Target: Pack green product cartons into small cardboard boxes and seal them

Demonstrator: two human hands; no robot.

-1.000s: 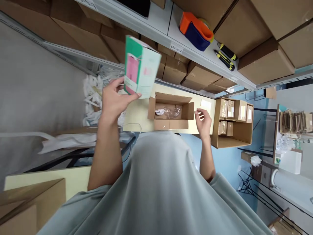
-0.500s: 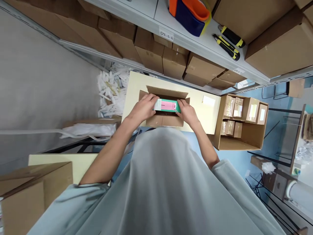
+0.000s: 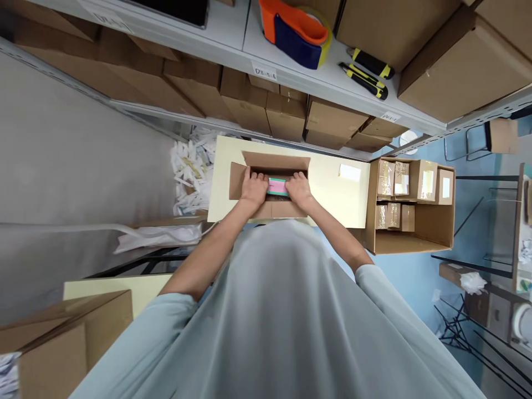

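A small pink-and-green box (image 3: 278,187) lies low in an open cardboard carton (image 3: 276,159), whose flaps are folded outward. At its left end is my left hand (image 3: 254,188), fingers curled over and covering that end. My right hand (image 3: 298,189) grips the opposite end in the same way, so only the middle of the box shows. Both hands reach into the carton's opening, and their fingertips are partly hidden.
The carton stands on a cream tabletop (image 3: 324,194) with a white label (image 3: 349,172). To the right, a larger carton (image 3: 424,246) holds several taped boxes. Overhead, a shelf (image 3: 233,41) carries a tape dispenser (image 3: 297,36) and box cutters (image 3: 366,80). Paper scraps (image 3: 189,172) lie left.
The pink-and-green box has gone down deeper into the carton with both hands on it. My hands have come closer together and cover more of it. The view has shifted slightly.
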